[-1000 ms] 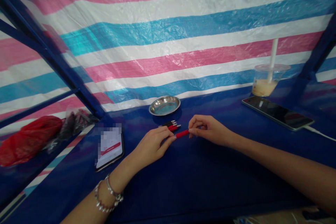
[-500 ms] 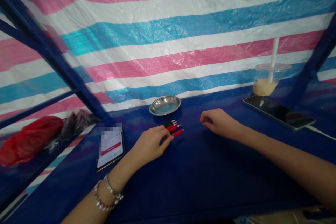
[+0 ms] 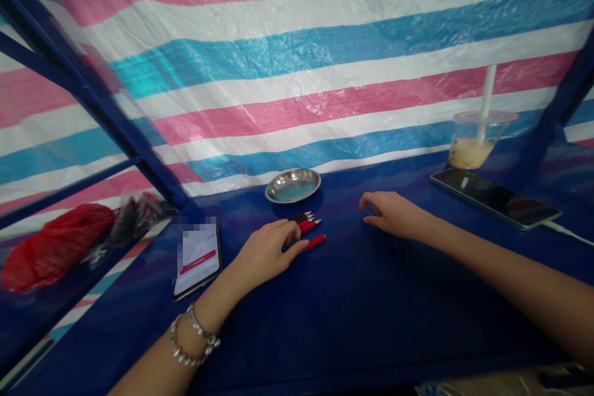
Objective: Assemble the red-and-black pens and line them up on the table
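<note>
My left hand (image 3: 271,250) rests on the blue table over several pens, thumb and forefinger apart. Black pens (image 3: 301,217) and red pens (image 3: 310,226) poke out past its fingers with silver tips showing. A separate red pen (image 3: 316,242) lies nearer to me, beside the thumb tip; the rest of it is hidden under the hand. My right hand (image 3: 390,213) is at the right of the pens, thumb and forefinger apart, with nothing between them. Beyond the pens sits a shiny oval metal dish (image 3: 293,187).
A lit phone (image 3: 199,260) lies left of my left hand. At the right are a dark phone (image 3: 494,198) with a white cable and a plastic cup (image 3: 472,142) with a straw. A red bag (image 3: 58,247) lies far left. Striped sheeting (image 3: 325,62) hangs behind.
The nearest red pen has shifted slightly towards me, away from the other pens. My right hand's thumb and forefinger have spread apart.
</note>
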A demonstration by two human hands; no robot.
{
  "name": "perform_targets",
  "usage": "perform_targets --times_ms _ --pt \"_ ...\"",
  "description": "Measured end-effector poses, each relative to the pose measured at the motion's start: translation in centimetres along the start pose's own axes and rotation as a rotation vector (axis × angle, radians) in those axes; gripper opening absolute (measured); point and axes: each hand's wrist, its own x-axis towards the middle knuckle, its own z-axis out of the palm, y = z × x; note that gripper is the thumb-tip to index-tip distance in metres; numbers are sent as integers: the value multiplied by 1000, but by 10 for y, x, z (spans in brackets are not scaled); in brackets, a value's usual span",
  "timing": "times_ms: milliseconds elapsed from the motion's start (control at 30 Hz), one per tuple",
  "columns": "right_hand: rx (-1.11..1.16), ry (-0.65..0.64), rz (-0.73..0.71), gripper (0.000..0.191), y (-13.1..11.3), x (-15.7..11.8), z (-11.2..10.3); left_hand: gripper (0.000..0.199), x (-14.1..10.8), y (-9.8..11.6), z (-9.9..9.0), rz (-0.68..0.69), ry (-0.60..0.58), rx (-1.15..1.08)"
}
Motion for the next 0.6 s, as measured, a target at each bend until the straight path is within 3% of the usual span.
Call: perform_targets --times_ms 233,600 --pt "37 109 -72 19 -15 -5 -1 15 4 -11 6 -91 50 -4" --pt "130 128 -172 15 -33 -10 2 15 5 -8 12 -92 46 29"
